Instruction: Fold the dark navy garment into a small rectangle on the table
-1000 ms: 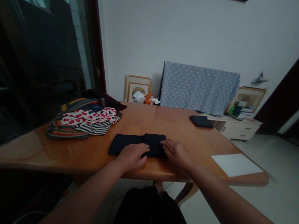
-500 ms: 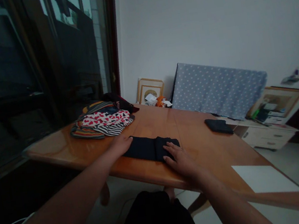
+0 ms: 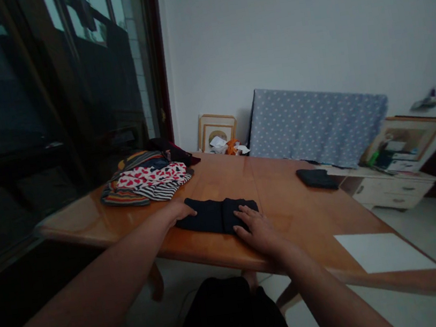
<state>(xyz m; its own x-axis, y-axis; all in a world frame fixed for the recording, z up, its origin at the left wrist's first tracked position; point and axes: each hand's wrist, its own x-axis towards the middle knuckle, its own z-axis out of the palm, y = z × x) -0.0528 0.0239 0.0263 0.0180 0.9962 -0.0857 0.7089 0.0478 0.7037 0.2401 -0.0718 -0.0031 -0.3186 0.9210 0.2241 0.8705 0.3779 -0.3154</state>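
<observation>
A folded dark navy garment (image 3: 210, 217) lies near the front edge of the wooden table, with a fold line across its middle. At its left end is my left hand (image 3: 177, 212), thumb on top and the other fingers mostly hidden, closed on the cloth edge. My right hand (image 3: 255, 228) rests on the thicker right part, fingers spread and palm down, pressing on the cloth without grasping it.
A pile of patterned clothes (image 3: 151, 178) sits at the table's left. Another dark folded garment (image 3: 316, 179) lies toward the right edge, and a white sheet (image 3: 382, 252) at the near right. Beyond stand a drawer cabinet (image 3: 392, 190) and a grey dotted cloth cover (image 3: 314, 125).
My left hand has shifted slightly over the garment's left end, its thumb now further onto the cloth. The right hand stays on the right part. The camera view has moved a little.
</observation>
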